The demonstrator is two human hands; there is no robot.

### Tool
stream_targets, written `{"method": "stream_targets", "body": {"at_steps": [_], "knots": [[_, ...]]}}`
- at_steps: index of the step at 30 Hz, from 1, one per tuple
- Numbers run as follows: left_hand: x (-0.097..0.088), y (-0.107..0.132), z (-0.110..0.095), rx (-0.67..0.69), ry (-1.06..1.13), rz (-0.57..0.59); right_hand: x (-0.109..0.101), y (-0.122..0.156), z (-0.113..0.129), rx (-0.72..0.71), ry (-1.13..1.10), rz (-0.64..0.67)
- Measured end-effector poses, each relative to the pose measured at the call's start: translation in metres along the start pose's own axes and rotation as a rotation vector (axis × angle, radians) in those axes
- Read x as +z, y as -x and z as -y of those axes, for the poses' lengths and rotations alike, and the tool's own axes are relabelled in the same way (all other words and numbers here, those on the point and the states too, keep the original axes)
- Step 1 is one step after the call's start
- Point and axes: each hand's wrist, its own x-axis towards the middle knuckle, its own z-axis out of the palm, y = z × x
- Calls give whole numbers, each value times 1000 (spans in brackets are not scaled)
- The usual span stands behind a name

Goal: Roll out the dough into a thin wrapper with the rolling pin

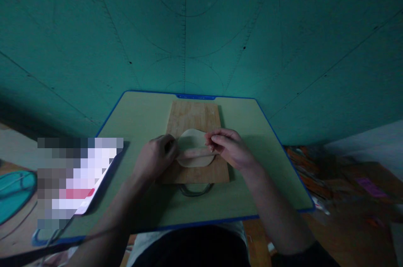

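A wooden cutting board (192, 120) lies in the middle of a small green table (138, 111). On it sits a flat, pale round of dough (190, 137). A wooden rolling pin (193, 152) lies across the dough, left to right. My left hand (155, 158) is curled around the pin's left end. My right hand (229, 146) grips the right end with fingers bent over it. Both hands rest over the board's near half.
A blurred-out flat object (78, 174) lies on the table's left side. The table has a blue rim (277, 132). A teal wall (201, 27) stands close behind. Clutter covers the floor at the right (315, 170), and a teal round object (15, 191) sits at the left.
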Motion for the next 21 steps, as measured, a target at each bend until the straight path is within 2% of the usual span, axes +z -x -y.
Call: {"method": "stream_targets", "body": {"at_steps": [4,9,13,16,21], "knots": [[1,0,1,12,-8,-10,-5,1,2,-2,-62,32],[-2,0,-2,33,4,-15,-19,0,7,-85,10,-45],[-3,0,-2,46,12,0,-24,-2,2,-183,289,-149],[-4,0,-1,78,22,12,-20,0,-1,-242,525,-112],[-6,2,0,223,45,13,-11,9,7,-435,1047,18]]}}
